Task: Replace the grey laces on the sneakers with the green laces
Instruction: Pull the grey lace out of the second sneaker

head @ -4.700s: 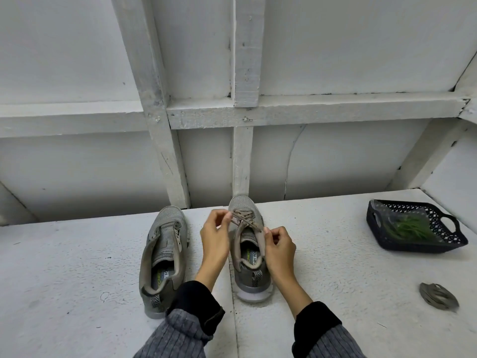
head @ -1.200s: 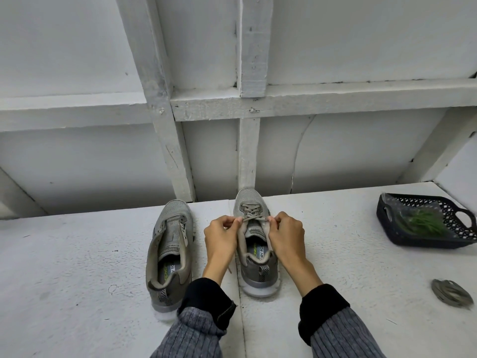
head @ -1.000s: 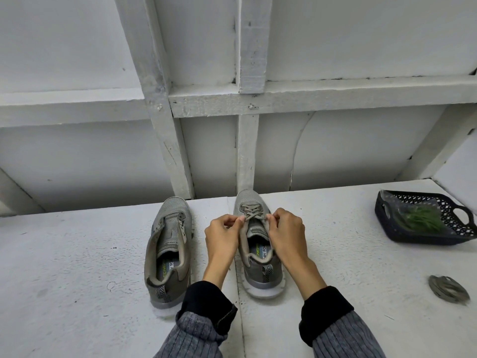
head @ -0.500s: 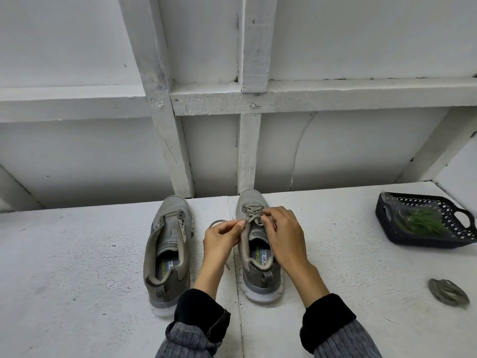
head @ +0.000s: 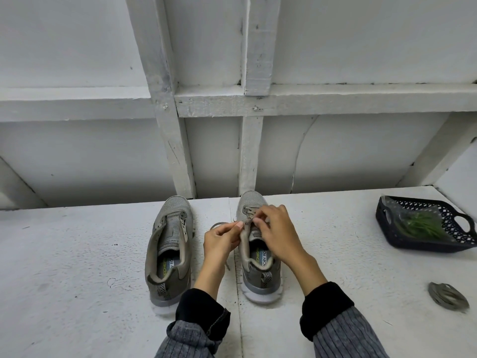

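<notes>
Over the front eyelets of the right-hand grey mesh sneaker (head: 258, 244), the flat grey lace (head: 247, 212) was still threaded only in its lowest rows, near the toe, and both hands met there. The sneaker's long axis ran straight away from the person, toe toward the white wall, so the lace rows lay crosswise just beyond the fingertips. The right hand (head: 277, 232) sat over the tongue, its fingers curled and pinching at the lace crossing; the left hand (head: 222, 240) pinched a freed length of lace that looped out over the white tabletop (head: 77, 254) on its side. The right hand looked nearer the remaining rows, so the next pull probably fell to it. The other grey sneaker (head: 170, 250) lay parallel just to the left, already laceless. Well apart to the right stood the dark plastic basket (head: 387, 228) holding green laces (head: 420, 224), with a coiled grey lace (head: 447, 295) nearer the person.
</notes>
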The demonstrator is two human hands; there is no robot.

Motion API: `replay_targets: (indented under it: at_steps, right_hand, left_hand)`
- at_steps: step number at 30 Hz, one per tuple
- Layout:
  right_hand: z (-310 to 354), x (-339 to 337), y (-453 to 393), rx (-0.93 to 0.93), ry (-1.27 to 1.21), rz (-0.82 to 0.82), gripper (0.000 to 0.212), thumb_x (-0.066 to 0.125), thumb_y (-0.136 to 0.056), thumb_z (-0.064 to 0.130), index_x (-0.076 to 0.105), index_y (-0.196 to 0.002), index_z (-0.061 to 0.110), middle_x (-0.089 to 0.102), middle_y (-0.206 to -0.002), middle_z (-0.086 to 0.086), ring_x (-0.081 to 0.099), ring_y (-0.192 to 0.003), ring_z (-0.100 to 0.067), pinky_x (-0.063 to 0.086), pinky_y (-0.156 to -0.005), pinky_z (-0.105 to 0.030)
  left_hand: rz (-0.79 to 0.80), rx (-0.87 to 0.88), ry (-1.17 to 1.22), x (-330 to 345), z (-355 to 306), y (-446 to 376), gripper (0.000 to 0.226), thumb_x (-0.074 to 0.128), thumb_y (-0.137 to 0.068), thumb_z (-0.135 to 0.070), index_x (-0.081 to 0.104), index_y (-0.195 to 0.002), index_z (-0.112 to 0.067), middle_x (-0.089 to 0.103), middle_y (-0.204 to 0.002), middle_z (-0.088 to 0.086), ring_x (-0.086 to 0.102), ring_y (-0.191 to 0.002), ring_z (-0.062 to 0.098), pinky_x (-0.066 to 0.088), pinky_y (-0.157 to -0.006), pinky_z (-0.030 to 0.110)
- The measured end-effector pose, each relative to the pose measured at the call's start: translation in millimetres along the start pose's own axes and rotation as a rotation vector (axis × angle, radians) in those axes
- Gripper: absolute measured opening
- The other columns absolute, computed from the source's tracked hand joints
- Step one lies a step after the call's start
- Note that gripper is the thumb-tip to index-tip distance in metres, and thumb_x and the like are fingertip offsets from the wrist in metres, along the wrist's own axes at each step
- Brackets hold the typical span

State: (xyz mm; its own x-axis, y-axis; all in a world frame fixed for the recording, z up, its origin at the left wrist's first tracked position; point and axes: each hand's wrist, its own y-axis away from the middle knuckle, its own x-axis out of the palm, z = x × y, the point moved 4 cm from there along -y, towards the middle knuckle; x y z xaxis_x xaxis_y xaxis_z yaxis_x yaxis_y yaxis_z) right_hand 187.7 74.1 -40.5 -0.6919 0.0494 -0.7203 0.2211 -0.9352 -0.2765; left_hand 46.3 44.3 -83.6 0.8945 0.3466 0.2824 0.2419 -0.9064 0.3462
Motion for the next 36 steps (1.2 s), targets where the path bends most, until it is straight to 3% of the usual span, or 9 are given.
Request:
replay_targets:
  at_steps: [2, 5, 9, 12, 16, 20, 24, 32, 36]
  right_hand:
    - [-9.5, -8.6, 7.3, 0.138, -0.138, -0.202, 0.008, 0.053, -0.096, 0.016, 0.053, -0.088, 0.019, 0.055, -0.09, 0.006, 0.044, -0.088, -0.01, 0.035, -0.071, -0.017]
    - [-31.4, -11.0, 23.8, 0.417, -0.25, -0.389, 0.01, 0.054, -0.094, 0.014, 0.051, -0.085, 0.014, 0.056, -0.083, 0.001, 0.053, -0.08, -0.019, 0.035, -0.064, -0.025]
    - [-51.2, 6.2, 35.1, 0.692, -0.292, -0.201, 0.012, 0.056, -0.093, 0.017, 0.057, -0.083, 0.011, 0.059, -0.077, 0.001, 0.059, -0.082, -0.024, 0.034, -0.058, -0.027]
    - [-46.0, 3.1, 30.7, 0.639, -0.277, -0.24, 0.002, 0.055, -0.092, 0.013, 0.056, -0.091, 0.014, 0.061, -0.09, -0.002, 0.057, -0.089, -0.022, 0.038, -0.069, -0.027]
    - [-16.6, -14.6, 19.6, 0.351, -0.195, -0.36, 0.018, 0.053, -0.09, 0.005, 0.058, -0.106, 0.012, 0.056, -0.101, 0.001, 0.052, -0.097, -0.019, 0.042, -0.08, -0.028]
    - [11.2, -5.2, 10.0, 0.064, -0.101, -0.129, 0.027, 0.05, -0.095, 0.006, 0.059, -0.118, 0.013, 0.058, -0.112, 0.001, 0.052, -0.108, -0.014, 0.042, -0.095, -0.024]
    - [9.3, 6.9, 9.8, 0.092, 0.011, 0.088, 0.037, 0.051, -0.097, 0.013, 0.045, -0.133, 0.018, 0.052, -0.125, -0.002, 0.045, -0.118, -0.017, 0.038, -0.103, -0.034]
    - [0.1, 15.4, 7.8, 0.095, 0.115, 0.039, 0.013, 0.05, -0.098, 0.022, 0.063, -0.101, 0.021, 0.06, -0.109, 0.009, 0.037, -0.105, -0.018, 0.029, -0.086, -0.034]
    - [-7.0, -4.6, 10.5, 0.263, -0.293, -0.25, 0.016, 0.056, -0.094, 0.015, 0.062, -0.083, 0.024, 0.065, -0.089, 0.007, 0.052, -0.093, -0.019, 0.042, -0.079, -0.033]
  left_hand:
    - [-0.007, 0.004, -0.001, -0.8, 0.4, 0.5, 0.002, 0.071, -0.085, -0.006, 0.073, -0.085, -0.005, 0.07, -0.066, 0.003, 0.065, -0.057, 0.006, 0.053, -0.057, 0.016]
    - [-0.006, 0.002, 0.004, -0.8, 1.4, 0.9, 0.005, 0.071, -0.085, -0.006, 0.074, -0.088, -0.004, 0.072, -0.067, 0.001, 0.066, -0.059, 0.005, 0.053, -0.057, 0.015]
    - [-0.007, 0.004, -0.005, 0.6, 1.7, 0.0, 0.005, 0.068, -0.087, -0.004, 0.073, -0.088, -0.005, 0.071, -0.063, -0.002, 0.065, -0.056, 0.003, 0.052, -0.056, 0.014]
    - [-0.008, -0.001, -0.002, -1.4, 2.1, -0.6, 0.005, 0.068, -0.087, -0.004, 0.073, -0.089, -0.004, 0.069, -0.06, -0.003, 0.062, -0.053, 0.001, 0.052, -0.056, 0.014]
    - [-0.02, -0.005, 0.012, -4.1, 4.3, -1.7, 0.003, 0.07, -0.086, -0.007, 0.073, -0.085, -0.007, 0.071, -0.069, 0.001, 0.064, -0.058, 0.003, 0.052, -0.057, 0.015]
    - [-0.023, 0.006, 0.011, -3.3, 5.5, -2.7, 0.003, 0.072, -0.085, -0.008, 0.074, -0.087, -0.008, 0.073, -0.083, 0.009, 0.067, -0.071, 0.013, 0.054, -0.061, 0.017]
    - [-0.016, 0.012, 0.022, -2.8, 5.7, -1.9, 0.002, 0.071, -0.085, -0.007, 0.073, -0.085, -0.007, 0.072, -0.08, 0.01, 0.067, -0.068, 0.012, 0.055, -0.062, 0.018]
    - [-0.02, 0.012, 0.022, -2.5, 6.8, -1.5, 0.008, 0.071, -0.085, -0.006, 0.073, -0.092, -0.002, 0.072, -0.084, 0.014, 0.067, -0.073, 0.016, 0.056, -0.064, 0.019]
    - [-0.033, 0.004, 0.015, -3.6, 6.2, -1.3, 0.004, 0.07, -0.086, -0.007, 0.074, -0.088, -0.005, 0.071, -0.075, 0.007, 0.065, -0.065, 0.01, 0.053, -0.059, 0.016]
